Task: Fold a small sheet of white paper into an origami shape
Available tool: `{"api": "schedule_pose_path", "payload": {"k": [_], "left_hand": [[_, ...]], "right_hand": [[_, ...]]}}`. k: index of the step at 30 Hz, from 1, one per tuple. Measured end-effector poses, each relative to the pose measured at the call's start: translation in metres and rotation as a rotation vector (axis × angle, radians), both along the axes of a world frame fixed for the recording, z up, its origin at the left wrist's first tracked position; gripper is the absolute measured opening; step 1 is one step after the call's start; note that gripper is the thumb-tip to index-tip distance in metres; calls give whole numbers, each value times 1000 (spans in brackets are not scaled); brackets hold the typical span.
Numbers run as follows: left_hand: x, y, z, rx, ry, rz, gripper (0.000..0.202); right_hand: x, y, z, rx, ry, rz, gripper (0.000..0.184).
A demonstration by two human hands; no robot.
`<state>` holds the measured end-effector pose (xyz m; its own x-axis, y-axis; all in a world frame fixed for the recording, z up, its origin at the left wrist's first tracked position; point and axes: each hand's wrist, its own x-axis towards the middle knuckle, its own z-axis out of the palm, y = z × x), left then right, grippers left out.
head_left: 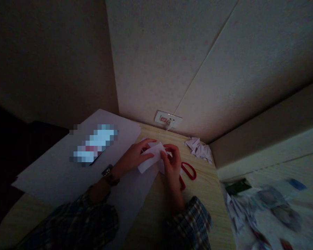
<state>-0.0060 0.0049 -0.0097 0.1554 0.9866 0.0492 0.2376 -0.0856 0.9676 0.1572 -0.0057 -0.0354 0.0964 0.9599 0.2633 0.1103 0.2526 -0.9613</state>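
Observation:
A small folded piece of white paper (151,159) is held up between my two hands. My left hand (137,152) grips its left side, thumb in front and fingers behind. My right hand (172,161) pinches its right edge between thumb and fingers. Red-handled scissors (189,171) lie on the table just right of my right hand, their blades hidden. Under my left forearm spread large white paper sheets (125,205). A lit phone (96,144), its screen pixelated, rests on those sheets to the left.
Several folded white paper pieces (199,149) sit at the table's back right corner. Behind the wooden table (206,194), a wall socket (168,119) holds a plug. Lower at the right, a surface bears folded paper (240,211) and blurred plastic-wrapped items (276,205).

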Motion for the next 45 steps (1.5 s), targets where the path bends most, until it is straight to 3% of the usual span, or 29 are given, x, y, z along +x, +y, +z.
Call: {"api": "schedule_pose_path", "payload": {"k": [3, 8, 13, 19, 28, 32, 45], "left_hand": [[0, 0, 2, 9, 4, 1, 46], [0, 0, 0, 14, 31, -1, 45], [1, 1, -5, 32, -3, 10, 39], [-2, 1, 2, -11, -94, 111, 32], [-3, 0, 12, -88, -236, 173, 40], [-1, 0, 12, -106, -234, 148, 39], [1, -3, 21, -203, -286, 178, 38]], "right_hand": [[0, 0, -1, 10, -37, 3, 21], [0, 1, 2, 145, -115, 21, 9], [0, 0, 4, 185, -150, 22, 8], [0, 0, 5, 188, -162, -4, 10], [2, 2, 0, 157, -117, -51, 15], [1, -3, 5, 233, -209, -30, 11], [3, -10, 5, 420, -524, -26, 29]]}}
